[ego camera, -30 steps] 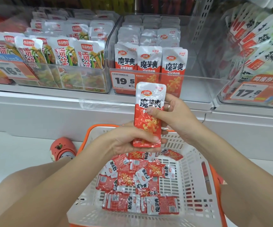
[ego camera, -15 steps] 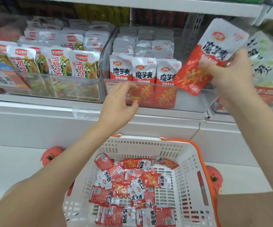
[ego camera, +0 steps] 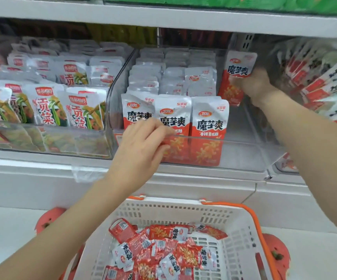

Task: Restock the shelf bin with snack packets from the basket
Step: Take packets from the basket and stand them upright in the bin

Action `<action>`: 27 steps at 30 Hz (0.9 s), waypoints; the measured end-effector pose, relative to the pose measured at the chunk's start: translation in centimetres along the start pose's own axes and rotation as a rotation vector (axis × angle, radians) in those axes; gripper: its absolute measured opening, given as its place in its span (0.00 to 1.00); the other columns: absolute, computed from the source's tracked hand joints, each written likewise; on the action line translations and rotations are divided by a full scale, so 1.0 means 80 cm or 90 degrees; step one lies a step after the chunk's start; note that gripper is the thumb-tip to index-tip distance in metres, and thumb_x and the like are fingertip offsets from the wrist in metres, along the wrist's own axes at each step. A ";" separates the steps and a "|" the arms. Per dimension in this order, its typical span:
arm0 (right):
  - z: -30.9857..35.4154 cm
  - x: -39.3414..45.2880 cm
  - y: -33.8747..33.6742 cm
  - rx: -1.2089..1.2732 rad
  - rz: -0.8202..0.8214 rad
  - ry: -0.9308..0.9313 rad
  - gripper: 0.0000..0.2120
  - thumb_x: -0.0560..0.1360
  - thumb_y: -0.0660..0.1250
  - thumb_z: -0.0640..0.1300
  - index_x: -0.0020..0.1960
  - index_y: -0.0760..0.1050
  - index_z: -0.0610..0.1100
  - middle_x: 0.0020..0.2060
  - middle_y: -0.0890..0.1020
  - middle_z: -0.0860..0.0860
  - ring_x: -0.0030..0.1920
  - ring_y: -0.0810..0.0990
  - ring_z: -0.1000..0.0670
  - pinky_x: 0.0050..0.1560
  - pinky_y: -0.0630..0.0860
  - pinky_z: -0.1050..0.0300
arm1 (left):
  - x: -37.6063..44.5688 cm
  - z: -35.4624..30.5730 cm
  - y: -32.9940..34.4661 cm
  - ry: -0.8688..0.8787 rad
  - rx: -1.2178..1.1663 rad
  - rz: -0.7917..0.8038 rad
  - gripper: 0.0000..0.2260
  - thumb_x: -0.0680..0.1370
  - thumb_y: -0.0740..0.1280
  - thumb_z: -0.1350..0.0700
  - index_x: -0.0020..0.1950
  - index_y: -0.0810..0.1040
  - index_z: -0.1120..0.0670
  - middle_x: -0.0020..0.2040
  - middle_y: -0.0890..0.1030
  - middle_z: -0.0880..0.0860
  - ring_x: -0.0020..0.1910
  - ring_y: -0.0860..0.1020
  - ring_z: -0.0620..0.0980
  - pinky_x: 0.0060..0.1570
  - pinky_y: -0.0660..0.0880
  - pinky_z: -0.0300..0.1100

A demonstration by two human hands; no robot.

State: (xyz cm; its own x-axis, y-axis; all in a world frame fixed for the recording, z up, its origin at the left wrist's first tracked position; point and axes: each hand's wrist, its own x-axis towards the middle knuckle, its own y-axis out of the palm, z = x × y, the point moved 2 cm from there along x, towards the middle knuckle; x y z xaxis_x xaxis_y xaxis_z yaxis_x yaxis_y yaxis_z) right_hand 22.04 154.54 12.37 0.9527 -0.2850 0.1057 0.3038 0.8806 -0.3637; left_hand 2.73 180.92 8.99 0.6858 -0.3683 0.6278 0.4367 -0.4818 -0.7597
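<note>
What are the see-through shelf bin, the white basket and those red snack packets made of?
Shelf bin: seemingly clear rigid plastic, glossy; packets show through its front wall.
Basket: moulded white plastic, matte, with slotted walls and an orange rim.
Snack packet held by the right hand: likely shiny plastic film or foil; it glints.

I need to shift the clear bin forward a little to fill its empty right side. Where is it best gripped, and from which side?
Grip the clear bin by its front wall's top edge, coming from the front, fingers hooked over the lip. That edge is low, straight and exposed, and the left hand already rests there. Further right along it is probably better: no packets stand behind it there, whereas the front-row packets crowd the left.
</note>
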 end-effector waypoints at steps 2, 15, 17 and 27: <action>-0.008 0.018 0.010 -0.008 0.018 0.017 0.20 0.73 0.72 0.36 0.64 0.74 0.35 0.60 0.79 0.42 0.59 0.79 0.46 0.59 0.75 0.54 | -0.001 -0.001 0.001 -0.007 0.008 -0.003 0.10 0.72 0.70 0.61 0.53 0.79 0.59 0.48 0.77 0.54 0.47 0.75 0.56 0.44 0.70 0.50; -0.070 0.078 0.047 -0.222 0.088 -0.041 0.23 0.74 0.70 0.45 0.65 0.70 0.39 0.59 0.79 0.43 0.60 0.78 0.43 0.62 0.73 0.47 | -0.005 -0.004 0.008 -0.004 0.014 -0.056 0.11 0.74 0.68 0.60 0.55 0.75 0.54 0.51 0.75 0.50 0.50 0.74 0.53 0.49 0.67 0.45; -0.071 0.081 0.048 -0.242 0.081 -0.062 0.24 0.74 0.70 0.47 0.65 0.69 0.39 0.58 0.80 0.43 0.60 0.78 0.43 0.61 0.74 0.46 | -0.005 -0.004 0.007 -0.003 0.012 -0.054 0.12 0.73 0.68 0.60 0.55 0.74 0.54 0.51 0.75 0.50 0.50 0.74 0.53 0.49 0.67 0.45; -0.041 0.052 0.032 -0.345 -0.055 -0.171 0.21 0.77 0.67 0.47 0.65 0.67 0.37 0.57 0.79 0.37 0.57 0.78 0.36 0.55 0.75 0.45 | -0.007 -0.002 0.008 0.005 0.037 -0.047 0.10 0.75 0.67 0.59 0.56 0.76 0.56 0.52 0.75 0.51 0.50 0.73 0.53 0.49 0.64 0.42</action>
State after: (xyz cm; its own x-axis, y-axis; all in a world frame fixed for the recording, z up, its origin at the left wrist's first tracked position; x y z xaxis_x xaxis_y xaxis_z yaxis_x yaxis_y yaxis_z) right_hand 26.75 154.38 8.83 0.9158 -0.1781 0.3600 0.3982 0.5203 -0.7555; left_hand 2.51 180.67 8.15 0.6464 -0.3398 0.6832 0.5188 -0.4609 -0.7200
